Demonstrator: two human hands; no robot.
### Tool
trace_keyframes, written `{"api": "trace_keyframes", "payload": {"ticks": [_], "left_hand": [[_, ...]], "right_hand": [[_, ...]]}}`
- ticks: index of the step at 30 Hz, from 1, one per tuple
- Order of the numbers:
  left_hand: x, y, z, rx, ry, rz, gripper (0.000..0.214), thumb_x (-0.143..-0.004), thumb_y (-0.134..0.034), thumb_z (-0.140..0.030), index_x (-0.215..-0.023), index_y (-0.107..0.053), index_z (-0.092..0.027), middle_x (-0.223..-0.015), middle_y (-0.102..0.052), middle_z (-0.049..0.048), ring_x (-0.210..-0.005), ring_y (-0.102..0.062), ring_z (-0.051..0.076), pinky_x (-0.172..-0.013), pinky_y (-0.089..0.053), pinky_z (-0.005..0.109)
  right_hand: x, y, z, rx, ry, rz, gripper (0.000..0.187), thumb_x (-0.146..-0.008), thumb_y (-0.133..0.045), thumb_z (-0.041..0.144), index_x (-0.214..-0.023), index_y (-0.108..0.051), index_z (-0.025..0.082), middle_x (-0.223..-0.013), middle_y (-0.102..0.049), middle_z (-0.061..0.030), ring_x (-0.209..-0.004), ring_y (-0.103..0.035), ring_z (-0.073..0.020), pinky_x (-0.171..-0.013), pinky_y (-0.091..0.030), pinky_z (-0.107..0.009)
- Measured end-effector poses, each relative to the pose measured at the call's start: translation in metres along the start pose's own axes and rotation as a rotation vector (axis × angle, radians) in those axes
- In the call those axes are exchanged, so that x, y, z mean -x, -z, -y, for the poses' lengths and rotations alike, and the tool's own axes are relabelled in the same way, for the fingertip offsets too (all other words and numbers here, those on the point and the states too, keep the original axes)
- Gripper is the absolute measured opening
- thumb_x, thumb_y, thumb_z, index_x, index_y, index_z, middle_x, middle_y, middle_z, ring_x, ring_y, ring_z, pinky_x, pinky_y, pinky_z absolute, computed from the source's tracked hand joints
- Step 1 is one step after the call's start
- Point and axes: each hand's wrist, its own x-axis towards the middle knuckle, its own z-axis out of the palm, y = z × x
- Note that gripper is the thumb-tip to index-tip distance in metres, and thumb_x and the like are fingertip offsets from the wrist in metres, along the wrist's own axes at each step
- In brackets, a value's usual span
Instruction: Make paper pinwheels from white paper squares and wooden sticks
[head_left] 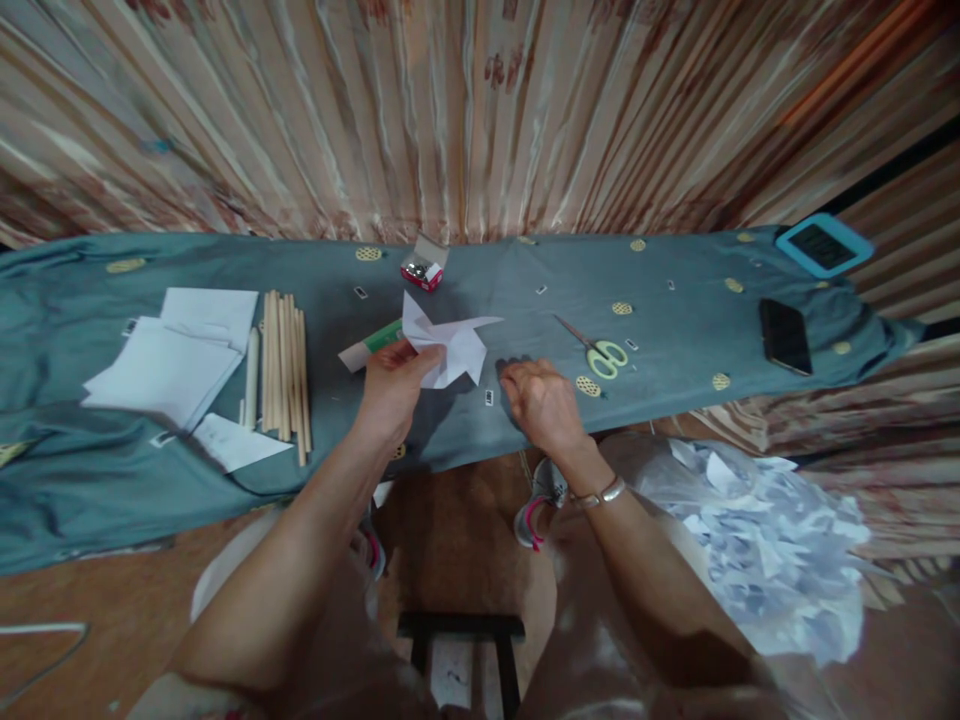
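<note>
My left hand [397, 385] pinches a white paper pinwheel [461, 350] between thumb and fingers, a little above the green cloth. Its folded blades point out to several sides. Behind that hand lies a green and white box [367, 345], partly covered. My right hand [544, 395] rests on the cloth to the right of the pinwheel, its fingers curled down and pressed together. Whether anything is under those fingertips is hidden. Scissors [604, 358] with pale green handles lie just beyond it. A small open red box [424, 272] with shiny metal pieces stands at the back.
Wooden sticks [283, 365] lie beside white paper sheets [169, 370] on the left of the cloth-covered table [675, 320]. A phone [785, 335] and a blue-framed device [825, 245] are at the right end. A bag of white paper pieces [765, 550] stands below.
</note>
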Motion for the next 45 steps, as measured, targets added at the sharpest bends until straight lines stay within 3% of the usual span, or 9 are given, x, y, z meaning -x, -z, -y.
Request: {"api": "trace_keyframes", "payload": {"ticks": [5, 14, 20, 24, 31, 45], "left_hand": [[0.000, 0.000, -0.001, 0.025, -0.005, 0.017, 0.022, -0.054, -0.080, -0.023, -0.073, -0.071, -0.016, -0.072, -0.072, 0.0005, -0.069, -0.065, 0.015, -0.071, -0.049, 0.027], [0.005, -0.005, 0.000, 0.082, 0.023, 0.045, 0.020, -0.051, -0.079, -0.022, -0.070, -0.073, -0.016, -0.065, -0.071, -0.0012, -0.061, -0.061, 0.012, -0.064, -0.048, 0.024], [0.011, -0.011, 0.002, 0.047, 0.006, 0.043, 0.017, -0.052, -0.079, -0.022, -0.067, -0.073, -0.015, -0.066, -0.072, -0.0005, -0.058, -0.060, 0.013, -0.060, -0.048, 0.025], [0.021, -0.016, 0.004, -0.002, 0.018, 0.099, 0.017, -0.054, -0.080, -0.023, -0.067, -0.073, -0.015, -0.064, -0.072, -0.0001, -0.058, -0.060, 0.013, -0.060, -0.048, 0.025], [0.035, -0.021, -0.001, -0.020, 0.048, 0.194, 0.017, -0.058, -0.080, -0.026, -0.069, -0.074, -0.015, -0.065, -0.071, 0.0002, -0.055, -0.057, 0.011, -0.054, -0.045, 0.022], [0.039, -0.022, -0.002, -0.038, 0.059, 0.224, 0.016, -0.059, -0.080, -0.026, -0.070, -0.074, -0.014, -0.065, -0.069, 0.0002, -0.055, -0.056, 0.010, -0.053, -0.043, 0.022]], "right_hand": [[0.006, -0.007, 0.007, -0.254, 0.094, 0.018, 0.019, -0.092, -0.049, 0.017, -0.086, -0.066, 0.018, -0.092, -0.070, -0.0084, -0.090, -0.061, -0.0225, -0.089, -0.044, -0.034], [0.011, -0.019, 0.004, -0.347, 0.056, -0.099, 0.015, -0.088, -0.051, 0.014, -0.080, -0.062, 0.020, -0.100, -0.068, -0.0112, -0.097, -0.060, -0.0262, -0.092, -0.045, -0.044], [0.020, 0.013, 0.009, -0.499, -0.043, -0.334, 0.009, -0.089, -0.058, 0.026, -0.084, -0.065, 0.022, -0.125, -0.061, -0.0105, -0.117, -0.056, -0.0271, -0.102, -0.042, -0.051], [0.027, 0.034, 0.025, -0.597, -0.022, -0.406, 0.007, -0.087, -0.062, 0.027, -0.084, -0.067, 0.024, -0.144, -0.048, -0.0058, -0.131, -0.048, -0.0261, -0.109, -0.037, -0.051], [0.022, 0.034, 0.034, -0.665, -0.022, -0.402, 0.004, -0.086, -0.065, 0.025, -0.083, -0.068, 0.025, -0.151, -0.043, -0.0008, -0.144, -0.033, -0.0270, -0.118, -0.022, -0.054], [0.024, 0.032, 0.029, -0.741, -0.019, -0.394, 0.005, -0.085, -0.066, 0.025, -0.080, -0.067, 0.025, -0.150, -0.044, 0.0006, -0.138, -0.042, -0.0263, -0.117, -0.026, -0.055]]}}
